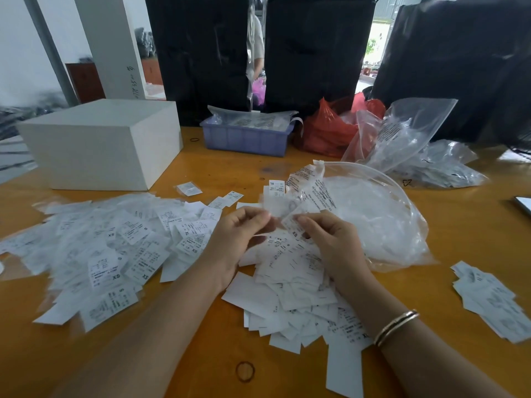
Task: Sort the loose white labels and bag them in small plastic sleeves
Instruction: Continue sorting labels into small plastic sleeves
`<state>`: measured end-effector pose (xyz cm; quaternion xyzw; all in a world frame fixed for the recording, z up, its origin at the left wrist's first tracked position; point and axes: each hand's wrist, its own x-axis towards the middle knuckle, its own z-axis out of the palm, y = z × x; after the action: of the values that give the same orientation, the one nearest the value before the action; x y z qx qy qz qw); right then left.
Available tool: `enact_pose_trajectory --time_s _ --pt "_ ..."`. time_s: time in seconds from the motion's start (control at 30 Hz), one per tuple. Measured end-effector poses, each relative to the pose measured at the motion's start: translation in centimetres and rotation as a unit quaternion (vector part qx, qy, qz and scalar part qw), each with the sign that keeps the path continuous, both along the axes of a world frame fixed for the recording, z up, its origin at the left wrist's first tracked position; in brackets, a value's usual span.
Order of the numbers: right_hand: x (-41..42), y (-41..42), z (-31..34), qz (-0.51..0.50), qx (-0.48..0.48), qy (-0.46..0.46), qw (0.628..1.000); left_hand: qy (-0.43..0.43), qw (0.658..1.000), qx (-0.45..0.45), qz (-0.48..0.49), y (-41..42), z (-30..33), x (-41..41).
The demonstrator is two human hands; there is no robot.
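Observation:
My left hand (240, 237) and my right hand (330, 239) meet above the table's middle. Together they pinch a small clear plastic sleeve (277, 206) with a white label (293, 222) at its mouth. Whether the label is fully inside the sleeve is blurred. Under my hands lies a heap of loose white labels (290, 294). To the left spreads a wide pile of labels in sleeves (115, 248), printed XS, S and XL. A smaller stack of labels (491, 300) rests at the right edge.
A large clear bag (382, 222) lies right of my hands. Behind stand a white box (100, 142), a purple tray (244, 139), a red bag (327, 130) and more clear bags (408, 136). Black bags wall off the back. A rubber band (244, 371) lies near me.

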<state>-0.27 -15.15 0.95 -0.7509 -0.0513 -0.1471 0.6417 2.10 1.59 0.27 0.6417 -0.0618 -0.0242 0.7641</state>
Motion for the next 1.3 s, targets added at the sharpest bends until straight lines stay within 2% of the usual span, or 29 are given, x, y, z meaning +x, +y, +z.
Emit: enact_pose_trajectory --time_s 0.13,0.27,0.37,0.6,0.93,1.17,1.3 --pt "0.09 0.14 -0.29 0.000 0.003 -0.014 1.000 -0.016 0.999 -0.033 0.029 0.23 0.16 0.03" --pt "0.29 -0.28 -0.37 -0.056 0.041 -0.044 0.997 -0.096 0.987 0.101 0.075 0.11 -0.06 0.00" --pt "0.23 -0.29 -0.41 -0.045 0.104 -0.068 0.991 -0.171 0.964 0.189 0.075 -0.10 -0.27 -0.13" --pt "0.07 -0.03 -0.40 0.020 0.139 -0.053 0.989 -0.246 0.924 0.289 0.051 -0.18 -0.35 -0.46" --pt "0.37 0.10 -0.80 0.038 0.104 -0.052 0.992 -0.279 0.913 0.291 0.058 -0.30 -0.26 -0.54" --pt "0.31 -0.37 -0.61 0.035 0.141 -0.074 0.987 -0.268 0.916 0.292 0.062 -0.25 -0.21 -0.56" --pt "0.25 -0.22 -0.90 0.040 0.088 -0.080 0.992 -0.265 0.917 0.291 0.064 -0.27 -0.15 -0.67"
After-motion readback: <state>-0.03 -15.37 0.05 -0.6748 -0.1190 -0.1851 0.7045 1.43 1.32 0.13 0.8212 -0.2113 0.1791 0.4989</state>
